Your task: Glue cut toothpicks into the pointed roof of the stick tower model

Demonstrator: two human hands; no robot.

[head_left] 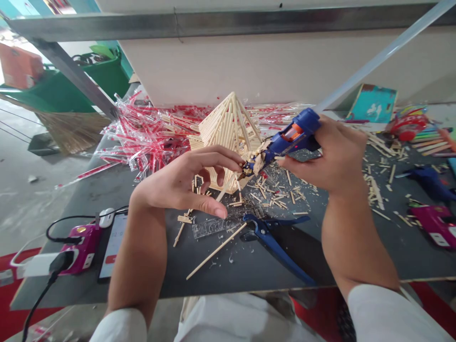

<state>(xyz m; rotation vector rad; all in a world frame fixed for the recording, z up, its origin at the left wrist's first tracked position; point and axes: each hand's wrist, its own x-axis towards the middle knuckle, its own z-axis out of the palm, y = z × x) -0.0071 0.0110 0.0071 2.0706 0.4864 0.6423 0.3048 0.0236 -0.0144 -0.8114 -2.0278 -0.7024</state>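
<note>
A blue glue gun point(294, 133) with a long translucent glue stick point(384, 54) rising from its back is in my right hand point(333, 154), its fingers wrapped round the body. My left hand point(188, 178) is beside the gun's crusted nozzle, thumb and fingers apart, with the fingertips close to the tip. A pale thin stick point(227, 190) shows below those fingertips; whether they touch it is unclear. Behind both hands stands a pointed model of wooden sticks point(231, 118), partly hidden by my left hand.
Blue cutters point(278, 249), a clear ruler point(210, 228) and a loose stick point(213, 254) lie on the dark table point(199, 285). Red-and-clear wrappers point(149, 137) pile up behind. A phone point(113, 247) and pink power strip point(80, 247) are at left, another pink strip point(432, 223) at right.
</note>
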